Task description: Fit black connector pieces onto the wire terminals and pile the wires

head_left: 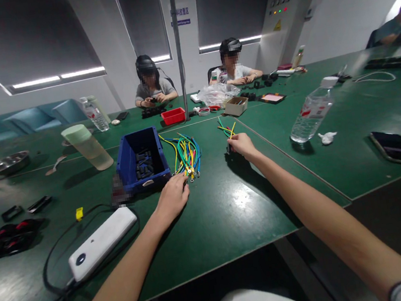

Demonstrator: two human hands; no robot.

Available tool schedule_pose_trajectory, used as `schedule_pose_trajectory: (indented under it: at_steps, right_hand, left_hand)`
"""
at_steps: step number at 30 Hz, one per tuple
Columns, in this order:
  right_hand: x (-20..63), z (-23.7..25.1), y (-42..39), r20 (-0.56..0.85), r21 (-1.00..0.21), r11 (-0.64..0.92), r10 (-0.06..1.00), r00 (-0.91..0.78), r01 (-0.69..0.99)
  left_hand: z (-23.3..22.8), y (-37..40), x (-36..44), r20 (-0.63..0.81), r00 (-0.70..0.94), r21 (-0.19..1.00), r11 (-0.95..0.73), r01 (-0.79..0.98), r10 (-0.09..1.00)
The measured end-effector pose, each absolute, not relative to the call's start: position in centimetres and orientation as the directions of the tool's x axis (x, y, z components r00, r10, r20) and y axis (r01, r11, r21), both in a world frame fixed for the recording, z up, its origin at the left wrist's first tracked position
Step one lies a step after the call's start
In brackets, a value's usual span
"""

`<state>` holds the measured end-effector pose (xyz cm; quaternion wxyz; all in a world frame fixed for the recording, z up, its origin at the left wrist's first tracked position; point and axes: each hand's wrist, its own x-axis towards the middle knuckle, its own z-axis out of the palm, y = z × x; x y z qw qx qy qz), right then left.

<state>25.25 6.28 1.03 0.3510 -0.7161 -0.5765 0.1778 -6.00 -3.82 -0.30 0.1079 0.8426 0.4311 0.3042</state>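
A bundle of yellow, green and blue wires (187, 153) with metal ring terminals lies on the green table. My left hand (172, 196) rests at the near end of this bundle, fingers curled together by the terminals; whatever they pinch is hidden. To the right, my right hand (242, 146) is closed on a yellow wire (233, 129), whose end sticks up above the fingers. A small dark part shows below those fingertips, too small to name. Just beyond the right hand lie a few green wires (222, 126). Left of the bundle stands a blue bin (125, 169) holding black plastic pieces (144, 165).
A white power bank-like device (103, 243) with black cables lies at the left, near a tilted-looking green-lidded bottle (89, 149). At the right are a water bottle (313, 111) and a phone (398, 147). A red tray (173, 116) and cardboard box (236, 106) sit farther back, before two seated people.
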Motion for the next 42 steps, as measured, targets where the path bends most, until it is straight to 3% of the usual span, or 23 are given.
schedule_pose_trajectory:
  at_steps: [4,11,22,42]
  right_hand:
    - [25.6,1.3,6.2,0.159,-0.648,-0.129,0.941,0.299,0.751]
    - [25.1,2.1,5.7,0.129,-0.395,-0.286,0.924,0.361,0.873]
    - [24.3,1.8,4.5,0.187,-0.227,-0.288,0.925,0.332,0.93]
    - [23.8,1.9,4.2,0.21,-0.126,-0.262,0.936,0.284,0.957]
  left_hand:
    - [-0.3,-3.8,-6.1,0.419,0.478,0.346,-0.622,0.702,0.772]
    - [-0.7,-3.8,-6.2,0.433,0.499,0.245,-0.631,0.736,0.751]
    - [-0.2,-4.0,-6.1,0.428,0.474,0.235,-0.602,0.763,0.769]
    - [1.0,-4.5,-5.9,0.375,0.412,0.251,-0.519,0.817,0.83]
